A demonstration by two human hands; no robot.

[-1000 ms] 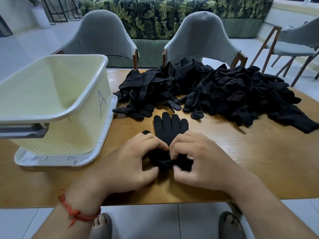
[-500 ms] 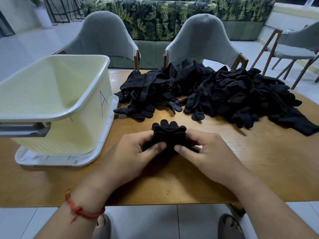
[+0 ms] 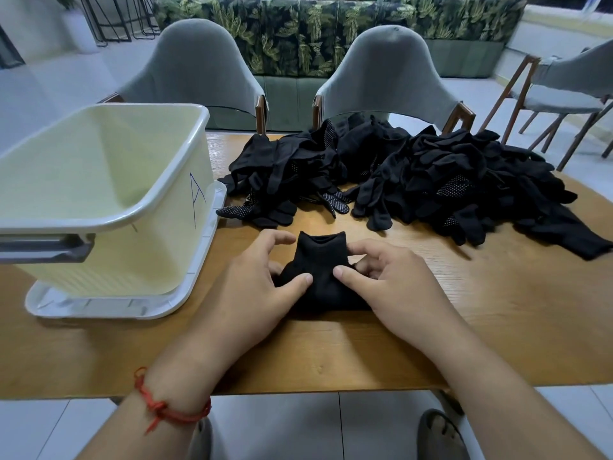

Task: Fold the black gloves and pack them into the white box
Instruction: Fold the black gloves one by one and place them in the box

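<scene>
**Now, left hand [image 3: 262, 290] and right hand [image 3: 398, 290] grasp the bundle [image 3: 320, 260]**

The bundle is black glove fabric folded into a compact wad. It lies on the table [image 3: 497, 327] toward the near edge, between the box [image 3: 99, 194] and the pile [image 3: 414, 180], touching neither. The left hand grips its left side, thumb pressed on the near face and fingers curled round the flank. The right hand mirrors this on the right side, thumb on top and fingers bent against the fabric. The bundle's narrower far end shows between the two index fingers.

The box, pale cream-white, stands on the left of the table on a white lid [image 3: 99, 308]. A blue letter A [image 3: 196, 197] is drawn on the wall facing the bundle, and a grey handle [image 3: 46, 250] sits on its near end.

The pile of loose black gloves sprawls across the far middle and right of the table. Some gloves show white-dotted palms, and the nearest glove fingers lie just beyond the bundle.

A red string [image 3: 166, 410] circles the left wrist. Two grey chairs [image 3: 195, 68] stand behind the table, with a leaf-patterned sofa [image 3: 298, 34] beyond them.
</scene>
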